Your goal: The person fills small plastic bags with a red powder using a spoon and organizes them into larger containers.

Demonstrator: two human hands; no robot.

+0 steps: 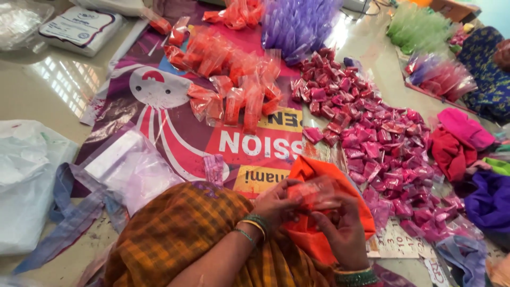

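My left hand (274,204) and my right hand (340,226) both grip one small clear packet of orange powder (313,194), held over an orange cloth bag (319,175) in my lap. My left wrist wears green and gold bangles, as does my right. My orange checked garment (180,234) fills the lower middle. Just ahead lie several filled orange packets (234,85) on a printed banner (175,133).
A big heap of pink packets (372,138) spreads to the right. Purple packets (297,21) and green ones (417,26) lie farther back. Coloured cloth bags (462,143) sit at right, white plastic bags (26,180) at left. A person in blue (486,64) sits at the far right.
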